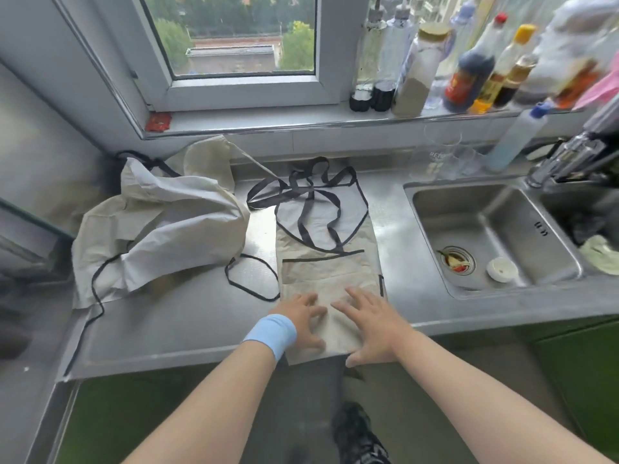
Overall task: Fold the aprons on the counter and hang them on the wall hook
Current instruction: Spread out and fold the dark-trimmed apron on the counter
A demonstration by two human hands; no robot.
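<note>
A beige apron [330, 262] with black trim lies folded into a long narrow strip on the steel counter [187, 323], its black straps [308, 199] looped loosely over its far end. My left hand [303, 321], with a blue wristband, and my right hand [371, 324] both rest flat with spread fingers on the apron's near end at the counter's front edge. A second beige apron [157, 229] sits crumpled in a heap to the left, one black strap trailing toward the counter's edge. No wall hook is in view.
A steel sink [495, 236] with a small white dish lies to the right, a tap [566, 155] behind it. Clear glasses [442, 152] stand near the sink. Several bottles [469, 68] line the window sill. A dark shoe [358, 433] shows on the floor below.
</note>
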